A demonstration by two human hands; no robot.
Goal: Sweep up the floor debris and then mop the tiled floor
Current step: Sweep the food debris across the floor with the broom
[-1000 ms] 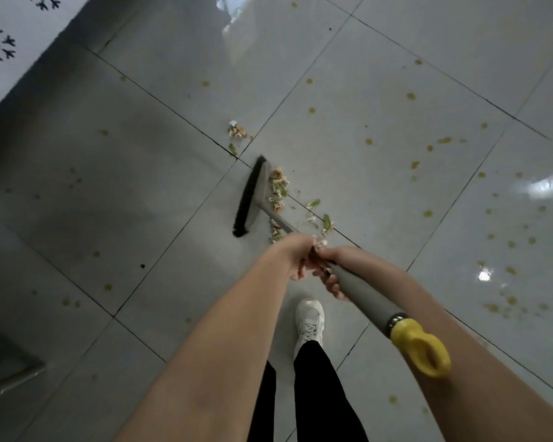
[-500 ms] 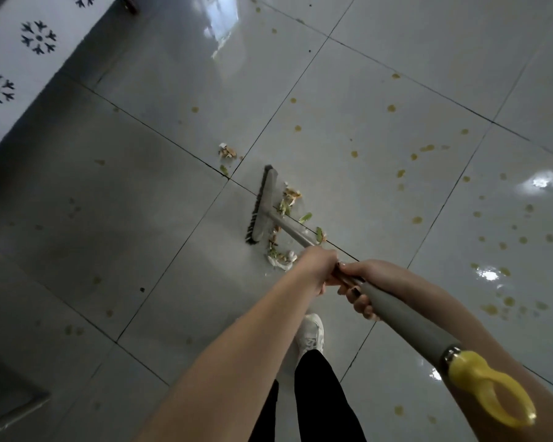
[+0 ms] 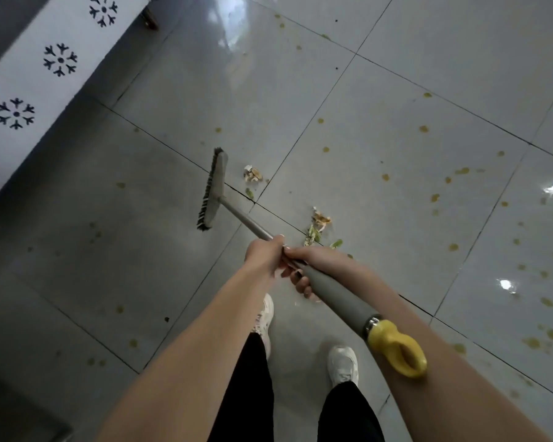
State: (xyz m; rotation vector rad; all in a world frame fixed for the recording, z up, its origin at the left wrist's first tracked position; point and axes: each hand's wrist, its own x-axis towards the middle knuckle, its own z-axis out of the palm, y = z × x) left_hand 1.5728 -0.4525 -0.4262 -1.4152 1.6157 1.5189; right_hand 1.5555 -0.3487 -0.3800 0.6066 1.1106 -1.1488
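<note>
The broom (image 3: 336, 298) has swung left, its head clear of the debris (image 3: 320, 221).

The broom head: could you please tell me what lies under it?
Only grey floor tile shows around the broom head; the small scrap pile and larger scrap pile lie apart, right of it. Anything beneath the bristles is covered.

This looks like a home, most likely a kitchen or eating area. The floor (image 3: 396, 74) is laid with large glossy grey tiles and dark grout lines, and it is dotted with yellowish splashes (image 3: 423, 129) and small heaps of vegetable scraps (image 3: 320, 223). A household broom (image 3: 214, 189) with a yellow hanging loop is in use. At the upper left is a white surface (image 3: 29, 87) printed with black snowflake-like motifs, with a brown furniture leg (image 3: 149, 20) at its far end.
</note>
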